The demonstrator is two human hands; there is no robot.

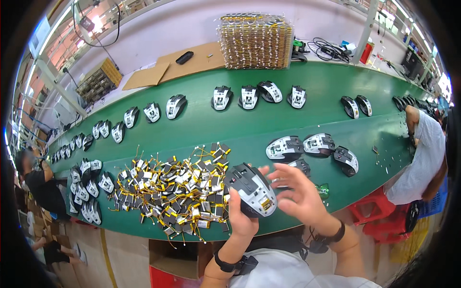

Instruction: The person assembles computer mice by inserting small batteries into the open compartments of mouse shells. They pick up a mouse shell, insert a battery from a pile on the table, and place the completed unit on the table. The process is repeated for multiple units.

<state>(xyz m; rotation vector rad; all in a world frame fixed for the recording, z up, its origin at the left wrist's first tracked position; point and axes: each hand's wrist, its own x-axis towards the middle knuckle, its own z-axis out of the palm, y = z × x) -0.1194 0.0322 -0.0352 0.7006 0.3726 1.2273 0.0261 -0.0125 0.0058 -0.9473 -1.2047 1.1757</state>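
Observation:
My left hand [242, 221] is closed round a computer mouse [253, 188], black and pale grey, its upper shell off and inner parts exposed. A yellowish piece shows in the opening at its lower end. Just right of it my right hand [305, 199] is open, fingers apart and slightly curled, with nothing visible in them. Whether its fingertips touch the mouse I cannot tell. Left of my hands lies a heap of small flat battery packs [177, 189] with yellow tape and thin leads. Several similar mice [319, 144] sit beyond my right hand, one partly hidden by it.
More open mice [152, 113] line the green bench [192, 129]; others cluster at left [89, 185]. A tall stack of trayed battery packs [257, 43] stands at the back beside cardboard [201, 57]. Co-workers sit at far left [41, 180] and right [422, 156], near red stools [377, 209].

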